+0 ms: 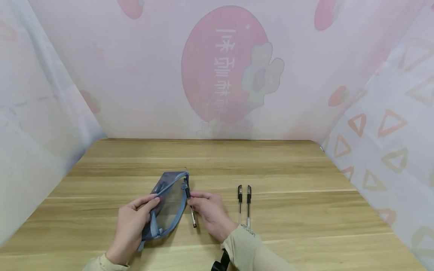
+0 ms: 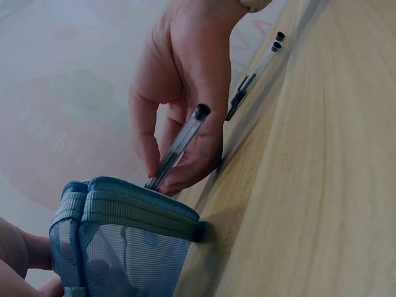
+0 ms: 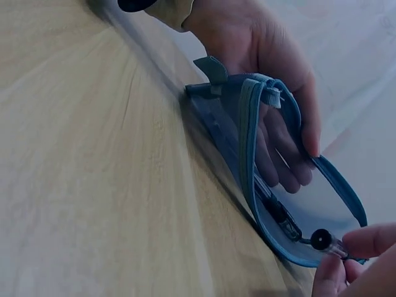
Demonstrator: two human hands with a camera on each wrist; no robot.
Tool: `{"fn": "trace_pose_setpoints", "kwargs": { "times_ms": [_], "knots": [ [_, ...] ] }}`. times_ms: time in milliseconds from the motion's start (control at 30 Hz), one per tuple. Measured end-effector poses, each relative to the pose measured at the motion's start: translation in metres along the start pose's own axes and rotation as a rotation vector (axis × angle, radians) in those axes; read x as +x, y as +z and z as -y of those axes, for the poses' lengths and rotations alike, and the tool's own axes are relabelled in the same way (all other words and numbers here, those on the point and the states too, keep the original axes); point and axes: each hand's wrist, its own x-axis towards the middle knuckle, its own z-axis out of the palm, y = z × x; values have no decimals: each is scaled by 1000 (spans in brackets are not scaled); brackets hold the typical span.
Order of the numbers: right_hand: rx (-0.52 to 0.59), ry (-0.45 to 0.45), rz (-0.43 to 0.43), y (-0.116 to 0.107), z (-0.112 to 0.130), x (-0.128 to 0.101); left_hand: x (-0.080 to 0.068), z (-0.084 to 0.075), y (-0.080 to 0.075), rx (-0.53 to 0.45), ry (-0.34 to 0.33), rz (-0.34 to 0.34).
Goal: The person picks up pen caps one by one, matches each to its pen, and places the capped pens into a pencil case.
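The wooden table (image 1: 288,165) spans the whole work area, with printed pink-and-white fabric walls (image 1: 135,75) on three sides. On the near left part of it lies the blue mesh pencil case (image 1: 167,205), its zip opening spread wide and facing toward my right.

My left hand (image 1: 130,226) holds the case: the thumb and fingers are curled over the upper blue edge of the opening, and the right wrist view shows the fingers (image 3: 281,154) seen through the mesh, pulling that edge up. At least one pen already lies inside the case along the lower seam.

My right hand (image 1: 210,212) is just beside the case mouth, fingertips pinched together on a clear-barrelled black gel pen (image 1: 190,205). The pen's one end is at the opening's rim; the other end points back toward me.

Two more black gel pens (image 1: 244,203) lie side by side on the table, just right of my right hand, untouched.
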Motion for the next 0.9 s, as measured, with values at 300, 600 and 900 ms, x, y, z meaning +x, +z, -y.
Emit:
{"fn": "trace_pose_setpoints", "kwargs": {
  "times_ms": [300,600,900],
  "knots": [
    [-24,-42,-117,17,-1,6,-2,-1,1,-58,-22,45],
    [23,-38,-130,32,-1,8,-4,0,3,-66,-24,39],
    [71,0,-81,27,0,11,-4,-1,3,-74,-29,33]
  ]
}}
